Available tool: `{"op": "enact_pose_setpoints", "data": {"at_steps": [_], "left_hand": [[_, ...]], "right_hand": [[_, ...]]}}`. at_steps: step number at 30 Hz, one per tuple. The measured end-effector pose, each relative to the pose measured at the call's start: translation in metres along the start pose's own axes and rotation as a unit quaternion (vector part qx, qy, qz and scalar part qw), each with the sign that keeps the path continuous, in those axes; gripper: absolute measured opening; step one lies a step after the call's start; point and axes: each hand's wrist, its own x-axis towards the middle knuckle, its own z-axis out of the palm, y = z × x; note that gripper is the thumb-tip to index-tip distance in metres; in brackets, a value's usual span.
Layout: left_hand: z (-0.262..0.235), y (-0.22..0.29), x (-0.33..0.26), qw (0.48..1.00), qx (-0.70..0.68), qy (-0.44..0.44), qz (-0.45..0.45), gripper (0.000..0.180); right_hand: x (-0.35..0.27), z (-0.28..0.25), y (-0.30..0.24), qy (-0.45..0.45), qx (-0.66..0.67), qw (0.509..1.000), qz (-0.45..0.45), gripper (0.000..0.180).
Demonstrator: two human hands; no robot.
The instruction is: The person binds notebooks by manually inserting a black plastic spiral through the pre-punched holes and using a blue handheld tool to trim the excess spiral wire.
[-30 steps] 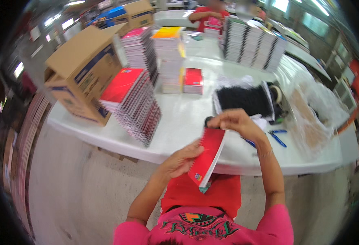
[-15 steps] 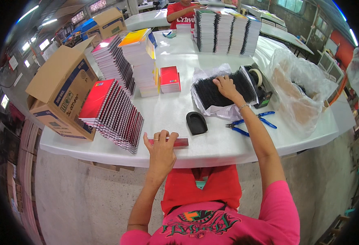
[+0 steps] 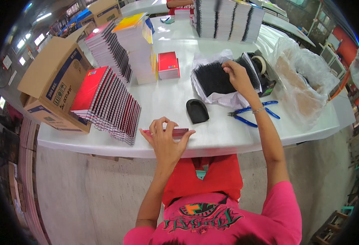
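Observation:
Near the table's front edge, my left hand (image 3: 165, 136) spans a thin red notebook (image 3: 181, 132), seen nearly edge-on, with fingers along its far side and the thumb at its right end. My right hand (image 3: 238, 78) hovers over a pile of black spiral binding coils (image 3: 213, 81) lying on white wrapping paper. Its fingertips are pinched; a coil between them cannot be made out. A black, rounded tray-like piece (image 3: 197, 111) lies between the hands. Blue-handled pliers (image 3: 245, 119) and a second blue-handled tool (image 3: 271, 108) rest below my right forearm's side.
Red spiral notebooks (image 3: 110, 108) stand stacked at left beside a cardboard box (image 3: 53, 87). Behind are a yellow-topped stack (image 3: 136, 45), a small red stack (image 3: 169, 65) and tall bound stacks (image 3: 228, 22). A tape dispenser (image 3: 265, 79) and plastic bag (image 3: 296, 81) are at right. A person (image 3: 179, 5) sits opposite.
My right hand has lifted off the coils and its fingers have drawn into a pinch. My left thumb has spread to the notebook's right end. The whole view has shifted slightly.

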Motion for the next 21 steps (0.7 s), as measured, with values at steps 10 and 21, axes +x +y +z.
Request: {"op": "enact_pose_setpoints", "data": {"at_steps": [10, 21], "left_hand": [[0.011, -0.003, 0.002, 0.999, 0.021, 0.026, 0.005, 0.046], [0.014, -0.004, -0.001, 0.999, 0.027, 0.031, -0.004, 0.045]], "right_hand": [[-0.017, -0.011, 0.028, -0.028, -0.236, 0.957, -0.164, 0.018], [0.001, -0.041, 0.018, -0.069, -0.078, 0.994, -0.014, 0.018]]}}
